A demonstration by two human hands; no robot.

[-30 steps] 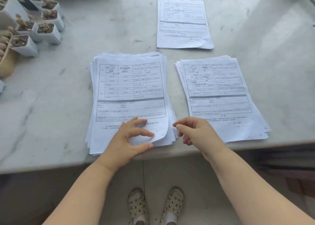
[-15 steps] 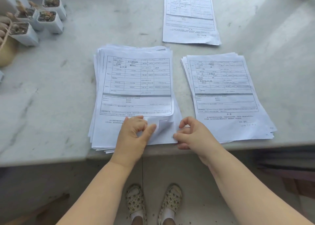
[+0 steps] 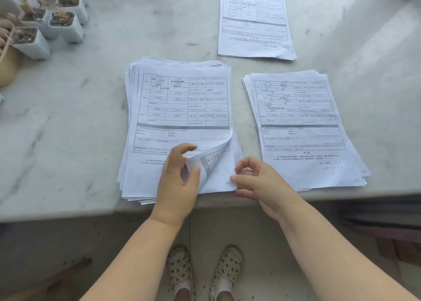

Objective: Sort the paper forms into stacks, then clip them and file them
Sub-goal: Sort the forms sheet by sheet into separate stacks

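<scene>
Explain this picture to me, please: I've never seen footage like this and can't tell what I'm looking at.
There is no machine: a person wears a camera on the head, looking down at their own two bare hands. On the grey marble countertop lie three stacks of white printed paper forms: a thick near stack, a thinner stack to its right, and a small far stack. The left hand pinches the curled-up corner of the top sheet. The right hand is curled at the thick stack's corner; its grip is unclear. White square plant pots stand far left.

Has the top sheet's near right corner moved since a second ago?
Yes. The top sheet's corner, pinched by the left hand, has peeled up and leftward off the big stack, which stayed flat.
</scene>
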